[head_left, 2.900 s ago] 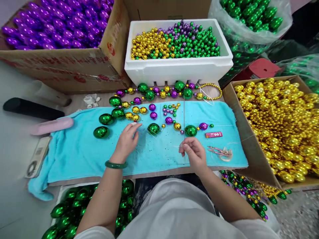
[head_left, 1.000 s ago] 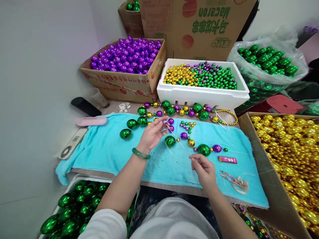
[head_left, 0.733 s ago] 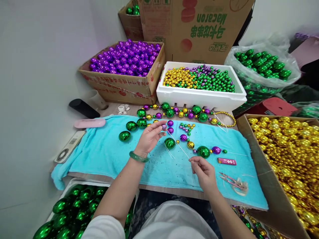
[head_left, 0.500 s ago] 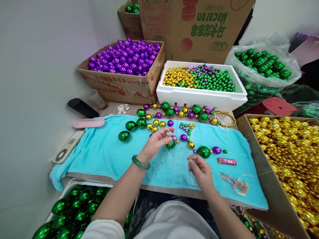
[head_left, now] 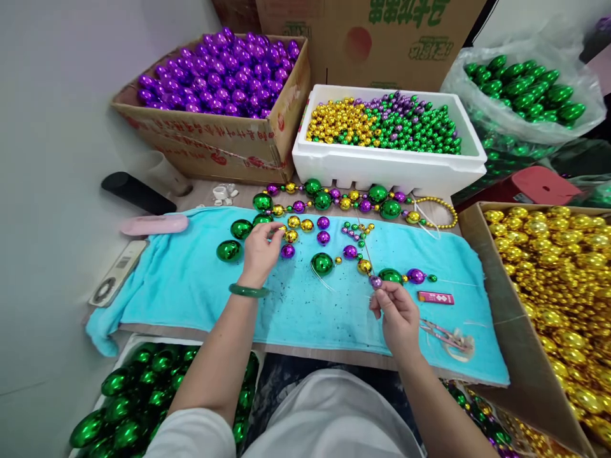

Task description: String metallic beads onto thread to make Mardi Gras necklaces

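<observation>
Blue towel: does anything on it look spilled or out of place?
Yes. Dark specks litter the blue towel, many between the left hand and right hand, like stray debris, though too small to identify. Its near left corner also droops off the table edge, unlike the flatter rest.

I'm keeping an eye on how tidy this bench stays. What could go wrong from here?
The left hand is among loose gold beads, so a nudge might send one rolling across the blue towel.

The small purple bead sits at the fingertips of the right hand; a loosened pinch could perhaps drop it.

The pink scissors lie close beside the right wrist, which might knock them.
</observation>
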`<state>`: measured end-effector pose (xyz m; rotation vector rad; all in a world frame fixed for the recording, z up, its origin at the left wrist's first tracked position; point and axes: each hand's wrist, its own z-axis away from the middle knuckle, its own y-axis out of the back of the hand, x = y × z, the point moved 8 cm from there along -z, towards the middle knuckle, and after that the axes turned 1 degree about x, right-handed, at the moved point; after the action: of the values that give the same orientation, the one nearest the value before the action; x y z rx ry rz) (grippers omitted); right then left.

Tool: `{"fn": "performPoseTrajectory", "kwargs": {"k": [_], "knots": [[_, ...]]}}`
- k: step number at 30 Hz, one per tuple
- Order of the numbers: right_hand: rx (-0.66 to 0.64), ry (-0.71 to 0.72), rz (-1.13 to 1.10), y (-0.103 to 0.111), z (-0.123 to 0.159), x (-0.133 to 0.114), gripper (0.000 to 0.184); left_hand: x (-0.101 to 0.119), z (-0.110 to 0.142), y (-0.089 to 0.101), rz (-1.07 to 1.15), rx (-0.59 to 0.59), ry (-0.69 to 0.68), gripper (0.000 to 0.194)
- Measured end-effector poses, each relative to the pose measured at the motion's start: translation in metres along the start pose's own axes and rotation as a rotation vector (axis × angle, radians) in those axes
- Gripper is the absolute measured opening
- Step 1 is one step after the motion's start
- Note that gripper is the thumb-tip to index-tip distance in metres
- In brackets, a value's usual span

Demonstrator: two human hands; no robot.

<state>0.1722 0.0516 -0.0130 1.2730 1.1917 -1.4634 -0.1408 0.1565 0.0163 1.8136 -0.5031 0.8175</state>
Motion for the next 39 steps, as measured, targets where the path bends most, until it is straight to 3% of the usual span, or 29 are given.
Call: {"fn": "performPoseTrajectory", "kwargs": {"k": [8, 15, 18, 20, 22, 24, 26, 30, 39], "knots": [[-0.013, -0.034, 0.006, 0.003, -0.002, 0.006, 0.019, 0.010, 0.002, -0.041, -0.400, -0.119, -0.199, 0.026], [-0.003, -0.022, 0.007, 0.006, -0.002, 0.009, 0.018, 0.006, 0.002, -0.068, -0.555, -0.365, -0.132, 0.035], [-0.010, -0.010, 0.041, 0.006, -0.002, 0.006, 0.017, 0.017, 0.001, -0.061, -0.319, -0.337, -0.116, 0.036], [-0.018, 0.014, 0.082, 0.004, -0.001, 0.002, 0.017, 0.025, 0.000, -0.046, 0.060, -0.243, -0.056, 0.034], [-0.036, 0.045, 0.132, 0.000, 0.001, -0.002, 0.016, 0.026, 0.003, -0.036, 0.544, -0.198, 0.112, 0.033], [-0.064, 0.064, 0.177, -0.004, 0.002, -0.005, 0.015, 0.027, 0.011, -0.036, 0.979, -0.226, 0.330, 0.032], [-0.093, 0.071, 0.207, -0.009, 0.004, -0.005, 0.015, 0.033, 0.019, -0.037, 1.252, -0.268, 0.492, 0.030], [-0.137, 0.088, 0.243, -0.014, 0.009, -0.005, 0.016, 0.043, 0.029, -0.035, 1.429, -0.294, 0.611, 0.024], [-0.143, 0.083, 0.268, -0.015, 0.012, -0.007, 0.017, 0.051, 0.040, -0.033, 1.497, -0.343, 0.654, 0.023]]}}
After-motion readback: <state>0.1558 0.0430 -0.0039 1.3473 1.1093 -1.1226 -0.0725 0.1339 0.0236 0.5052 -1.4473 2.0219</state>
